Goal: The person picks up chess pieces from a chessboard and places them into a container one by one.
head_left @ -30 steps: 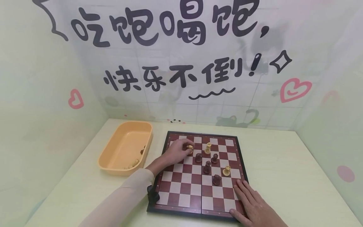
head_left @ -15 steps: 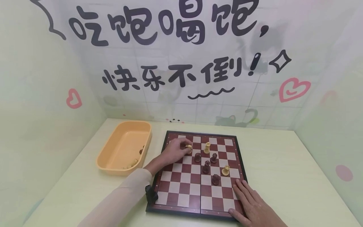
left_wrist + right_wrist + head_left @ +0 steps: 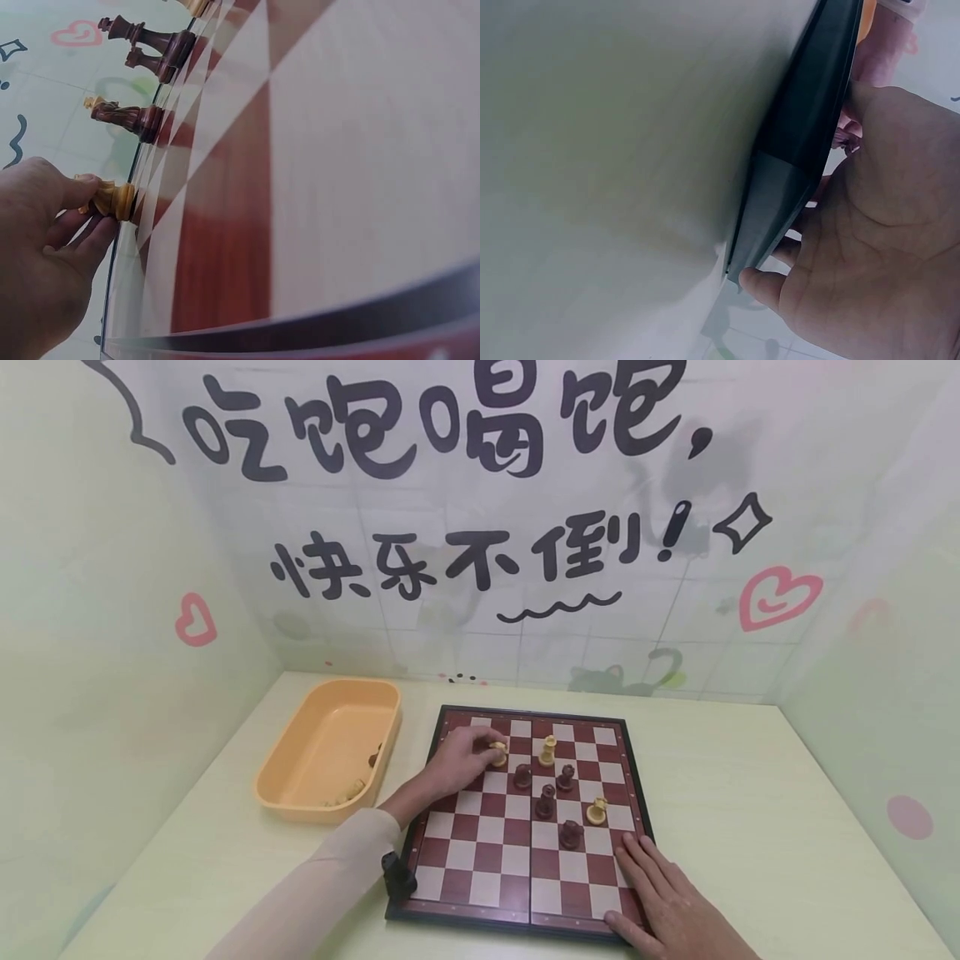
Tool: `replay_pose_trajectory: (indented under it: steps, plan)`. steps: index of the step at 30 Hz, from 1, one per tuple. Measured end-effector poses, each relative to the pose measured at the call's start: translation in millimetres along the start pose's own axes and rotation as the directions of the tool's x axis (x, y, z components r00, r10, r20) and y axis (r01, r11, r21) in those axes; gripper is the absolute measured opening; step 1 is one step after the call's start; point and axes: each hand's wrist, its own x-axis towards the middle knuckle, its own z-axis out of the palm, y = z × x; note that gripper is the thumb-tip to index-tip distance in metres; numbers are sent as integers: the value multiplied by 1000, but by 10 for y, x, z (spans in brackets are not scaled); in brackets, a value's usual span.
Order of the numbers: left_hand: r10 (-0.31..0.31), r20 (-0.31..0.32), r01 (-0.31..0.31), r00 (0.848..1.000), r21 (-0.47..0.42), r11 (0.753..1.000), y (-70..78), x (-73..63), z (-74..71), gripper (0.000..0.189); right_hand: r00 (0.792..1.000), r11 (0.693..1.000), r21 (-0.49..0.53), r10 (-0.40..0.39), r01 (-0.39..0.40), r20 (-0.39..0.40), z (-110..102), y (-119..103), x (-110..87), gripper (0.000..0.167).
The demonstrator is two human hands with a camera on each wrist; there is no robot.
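Observation:
Near the far left of the chessboard (image 3: 491,856), my left hand (image 3: 459,758) pinches a cream chess knight (image 3: 498,754) between thumb and fingers. The left wrist view shows the thumb against the top of the knight (image 3: 112,201), its base right at the board's surface. To its right stand a dark knight (image 3: 522,776) and a tall cream piece (image 3: 548,751). Farther right and nearer are several dark pieces, among them a dark tall piece (image 3: 546,802), and another cream piece (image 3: 597,811). My right hand (image 3: 671,902) rests with extended fingers on the board's near right edge.
An orange tray (image 3: 272,789) stands left of the board, with a few cream and dark pieces (image 3: 352,791) inside. A black wrist camera (image 3: 397,877) on the left arm overlaps the board's near left corner. Printed sheets (image 3: 480,652) enclose the table at the back and sides.
The cream knight looks more upright, and more of it shows below my left fingertips. My right hand and the other pieces stay in place; the head view has shifted slightly.

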Motion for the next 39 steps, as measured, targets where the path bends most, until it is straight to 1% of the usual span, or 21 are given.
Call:
replay_pose_trajectory:
  steps: [6, 12, 14, 17, 24, 31, 39]
  plan:
    - [-9, -31, 9, 999, 2, 1000, 17, 6, -6, 16, 1000, 1000, -1, 4, -4, -3, 6, 7, -4, 83]
    - [35, -101, -35, 994, 3, 999, 87, 21, -68, 20, 1000, 1000, -15, 16, -16, -18, 18, 1, -21, 83]
    - [49, -114, -49, 992, -2, 999, 90, 15, -79, 21, 1000, 1000, -14, 19, -19, -18, 20, -1, -24, 83]
    - [59, -125, -60, 990, -8, 998, 76, -7, -84, 21, 1000, 1000, -12, 14, -14, -17, 24, -3, -26, 83]
    - [82, -153, -85, 985, -15, 996, 48, -68, -99, 21, 1000, 1000, -6, 31, -31, -1, 15, -20, -34, 83]
    - [60, -171, -77, 984, -100, 992, 104, -89, -140, 19, 999, 999, 9, 44, -44, 27, -18, -35, -35, 84]
    - [63, -180, -84, 982, -112, 990, 134, -115, -182, 19, 998, 999, 14, 44, -45, 50, -36, -68, -31, 85]
